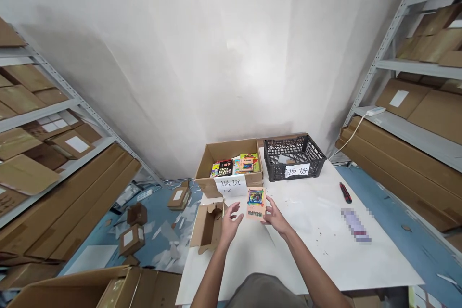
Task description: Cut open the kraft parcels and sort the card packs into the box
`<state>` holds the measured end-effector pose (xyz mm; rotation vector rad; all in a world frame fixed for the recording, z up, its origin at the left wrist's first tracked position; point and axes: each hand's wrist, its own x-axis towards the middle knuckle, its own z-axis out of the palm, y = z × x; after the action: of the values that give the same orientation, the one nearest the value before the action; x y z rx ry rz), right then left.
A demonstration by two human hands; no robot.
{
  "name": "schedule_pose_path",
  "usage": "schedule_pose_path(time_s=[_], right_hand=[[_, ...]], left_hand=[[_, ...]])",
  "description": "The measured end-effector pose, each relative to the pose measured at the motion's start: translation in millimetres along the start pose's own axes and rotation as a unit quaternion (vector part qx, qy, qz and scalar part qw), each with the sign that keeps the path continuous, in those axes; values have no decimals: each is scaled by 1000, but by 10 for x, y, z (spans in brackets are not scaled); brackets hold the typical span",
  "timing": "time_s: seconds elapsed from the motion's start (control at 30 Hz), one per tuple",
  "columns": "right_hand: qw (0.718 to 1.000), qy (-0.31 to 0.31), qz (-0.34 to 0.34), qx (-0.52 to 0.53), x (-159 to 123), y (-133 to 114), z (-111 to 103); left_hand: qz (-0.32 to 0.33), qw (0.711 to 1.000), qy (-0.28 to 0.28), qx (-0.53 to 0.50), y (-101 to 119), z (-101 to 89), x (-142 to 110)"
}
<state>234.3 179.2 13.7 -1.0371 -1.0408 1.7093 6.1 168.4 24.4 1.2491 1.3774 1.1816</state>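
A small book [256,203] with a peach cover and a colourful picture is held above the white table, its printed title upside down to me. My right hand [275,218] grips its right edge, fingers behind. Just left of the book, my left hand [231,224] is open, fingers spread and curved, apart from it. Beside that hand lies a torn-open small cardboard box [205,227]. Behind the book stands a larger carton [206,184] with a white paper sign [231,185], holding several colourful books [225,167].
A black plastic crate [276,172] with a paper label stands at the table's [306,255] back right. A red-and-black box cutter [345,193] lies on the right, near a blurred patch. Shelves of cartons flank both sides. Boxes and paper scraps [171,250] litter the blue floor.
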Motion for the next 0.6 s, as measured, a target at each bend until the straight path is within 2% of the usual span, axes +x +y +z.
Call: schedule_pose_path(time_s=[0.13,0.23,0.3,0.43,0.47,0.6], right_hand=[[991,7,-105,-89,-65,-29,335],[973,-21,-161,-165,-92,1,542],[968,-16,-154,-196,-75,18,574],[974,102,-100,-176,31,-34,460],[980,96,-82,-151,57,-64,438],[999,-34,-14,-26,105,-182,489]], left_hand=[[62,993,-99,0,135,231,-60],[72,994,-74,-27,125,289,-58],[47,995,-59,-63,85,194,-18],[10,981,-91,-172,32,-151,68],[-2,976,-107,-192,27,-228,81],[-67,964,-140,-216,-2,-410,118]])
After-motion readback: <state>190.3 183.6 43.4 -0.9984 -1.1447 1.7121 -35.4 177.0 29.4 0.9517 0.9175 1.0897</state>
